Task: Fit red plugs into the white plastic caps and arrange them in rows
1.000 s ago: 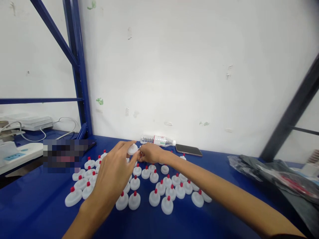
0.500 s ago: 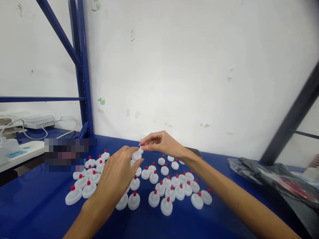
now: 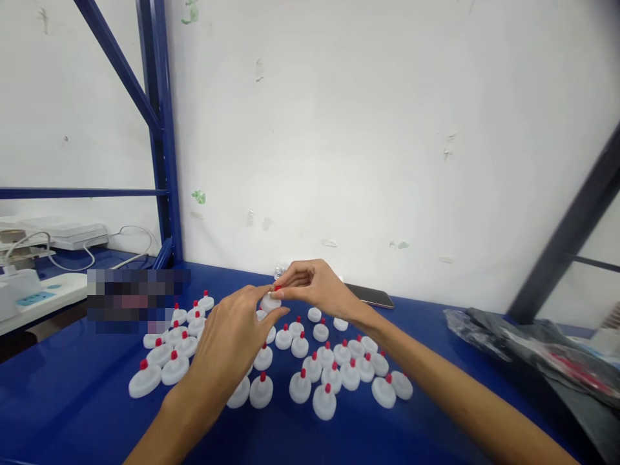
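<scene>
A white round nozzle cap (image 3: 270, 303) is gripped between the thumb and fingers of my left hand (image 3: 230, 339), above the table. My right hand (image 3: 320, 287) pinches a small red tip (image 3: 278, 290) at the top of that cap's nozzle. Whether the tip is fully seated, my fingers hide. Around and below my hands stand several similar white caps with red tips, among them one cap (image 3: 261, 391) in front and one group (image 3: 332, 374) to the right. Another group (image 3: 159, 352) lies left of my left forearm.
The blue table (image 3: 290, 442) meets a white wall (image 3: 363, 142). A dark phone (image 3: 372, 296) lies behind my right wrist. At the left are a power strip (image 3: 53, 290) and a blue rack post (image 3: 167, 161). Grey bags (image 3: 527, 342) lie at the right.
My right hand has lowered slightly, bringing the red tip down against the nozzle. The held cap sits more upright and a little to the right. More of the phone shows.
</scene>
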A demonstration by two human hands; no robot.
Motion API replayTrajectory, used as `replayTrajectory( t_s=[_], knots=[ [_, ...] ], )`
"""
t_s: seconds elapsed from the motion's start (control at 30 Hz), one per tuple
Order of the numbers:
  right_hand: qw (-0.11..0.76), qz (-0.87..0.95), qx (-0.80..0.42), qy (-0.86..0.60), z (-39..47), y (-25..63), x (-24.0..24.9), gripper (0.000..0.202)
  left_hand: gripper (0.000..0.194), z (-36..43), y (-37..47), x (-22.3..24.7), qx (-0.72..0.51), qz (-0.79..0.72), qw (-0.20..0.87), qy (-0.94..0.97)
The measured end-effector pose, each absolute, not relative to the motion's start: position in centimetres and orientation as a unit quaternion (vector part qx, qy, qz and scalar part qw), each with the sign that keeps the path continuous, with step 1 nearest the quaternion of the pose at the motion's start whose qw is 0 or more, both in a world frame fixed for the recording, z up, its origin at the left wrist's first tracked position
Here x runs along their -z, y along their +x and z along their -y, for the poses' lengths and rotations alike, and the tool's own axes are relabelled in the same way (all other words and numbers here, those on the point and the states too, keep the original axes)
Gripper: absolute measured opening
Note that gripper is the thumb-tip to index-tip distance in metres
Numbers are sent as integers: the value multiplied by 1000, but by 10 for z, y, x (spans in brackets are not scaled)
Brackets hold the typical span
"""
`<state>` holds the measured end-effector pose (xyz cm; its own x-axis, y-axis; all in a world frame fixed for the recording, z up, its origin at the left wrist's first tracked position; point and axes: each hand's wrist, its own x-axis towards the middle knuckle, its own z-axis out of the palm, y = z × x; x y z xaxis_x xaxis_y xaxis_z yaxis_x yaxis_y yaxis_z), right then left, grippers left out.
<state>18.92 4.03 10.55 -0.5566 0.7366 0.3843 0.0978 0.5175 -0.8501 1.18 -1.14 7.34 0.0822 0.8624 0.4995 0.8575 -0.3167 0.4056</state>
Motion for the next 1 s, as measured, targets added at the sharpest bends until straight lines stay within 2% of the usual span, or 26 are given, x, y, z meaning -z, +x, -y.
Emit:
replayTrajectory(
  t_s=[0.13, 0.23, 0.4, 0.47, 0.63, 0.8, 1.0],
  knots=[
    [372, 811, -329, -310, -59, 197, -103, 27, 67, 8, 11, -68, -380, -593, -5, 710],
    [323, 833, -249, -374, -83, 206, -91, 18, 64, 9, 11, -68, -417, -581, -18, 699],
    [230, 850, -228, -416, -111, 217, -62, 11, 54, 11, 12, -72, -430, -571, -13, 699],
    [197, 858, -222, -420, -115, 220, -58, 16, 53, 12, 12, -72, -430, -572, -8, 698],
    [161, 874, -176, -423, -120, 220, -78, 45, 53, 13, 12, -73, -424, -583, 4, 693],
    [202, 861, -98, -457, -132, 190, -80, 31, 44, 12, 11, -72, -397, -606, -29, 689],
    [223, 858, -95, -453, -136, 161, -68, 4, 41, 3, 2, -67, -335, -623, -124, 696]
  ],
)
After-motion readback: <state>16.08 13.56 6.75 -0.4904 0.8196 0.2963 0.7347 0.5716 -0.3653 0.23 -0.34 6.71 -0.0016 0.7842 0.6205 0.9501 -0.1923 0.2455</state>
